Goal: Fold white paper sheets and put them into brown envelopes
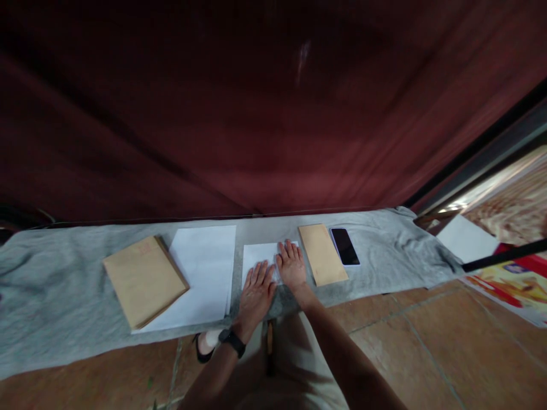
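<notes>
A small white sheet of paper (258,252), possibly folded, lies on the grey cloth in front of me. My left hand (256,290) rests flat on its near left part, fingers spread. Flat on its right side is my right hand (291,265), with the fingers stretched out. Both palms hide much of the paper. Just right of my right hand lies a single brown envelope (323,254). To the left, larger white sheets (208,267) lie partly under a stack of brown envelopes (145,279).
Beside the single envelope lies a phone (345,246) with a dark screen. A grey cloth (393,250) covers the long, narrow surface. Behind it hangs a dark red curtain (273,114). At the far right are a white sheet (468,239) and a colourful printed box (513,285).
</notes>
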